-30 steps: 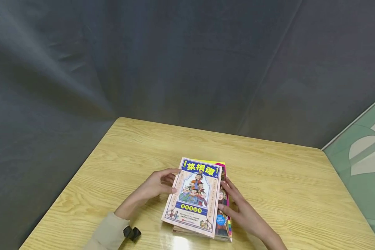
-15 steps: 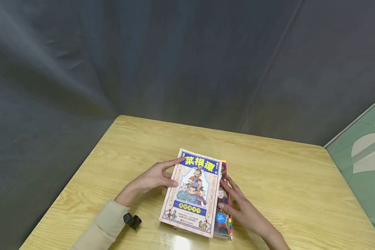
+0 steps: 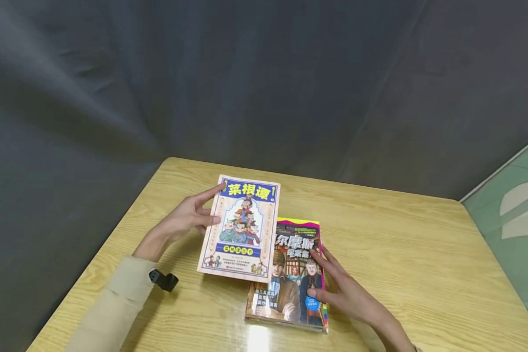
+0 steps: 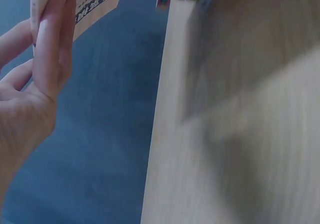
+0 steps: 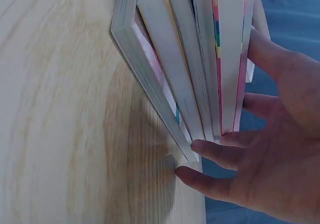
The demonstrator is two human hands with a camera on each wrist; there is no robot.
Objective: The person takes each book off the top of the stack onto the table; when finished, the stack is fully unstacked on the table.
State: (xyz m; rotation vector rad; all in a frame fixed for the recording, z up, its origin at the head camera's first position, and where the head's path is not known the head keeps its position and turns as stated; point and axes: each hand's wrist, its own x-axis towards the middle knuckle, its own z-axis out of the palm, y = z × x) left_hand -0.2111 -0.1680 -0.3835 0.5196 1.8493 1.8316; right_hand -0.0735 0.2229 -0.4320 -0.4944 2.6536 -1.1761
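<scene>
A thin pale paperback (image 3: pixel 242 230) with a blue title band and cartoon figures hangs tilted above the table. My left hand (image 3: pixel 182 220) pinches it by its left edge, thumb on the cover and other fingers behind, as the left wrist view shows from behind. Below and to the right lies a stack of several books (image 5: pixel 200 58), topped by a detective book (image 3: pixel 290 298) with a dark, pink-edged cover. My right hand (image 3: pixel 345 288) touches the stack's right side with extended fingers (image 5: pixel 210 184), the thumb on the top cover. The held book covers the detective book's upper left corner.
The wood-grain table (image 3: pixel 400 244) extends around the stack. Dark cloth (image 3: pixel 264 88) hangs behind the table and on the left. A green and white panel (image 3: pixel 519 220) stands at the right. A small black device (image 3: pixel 164 280) sits at my left wrist.
My left hand has lifted the pale paperback off the stack and carried it left and away from me, baring the detective book's cover. My right hand has stayed by the stack.
</scene>
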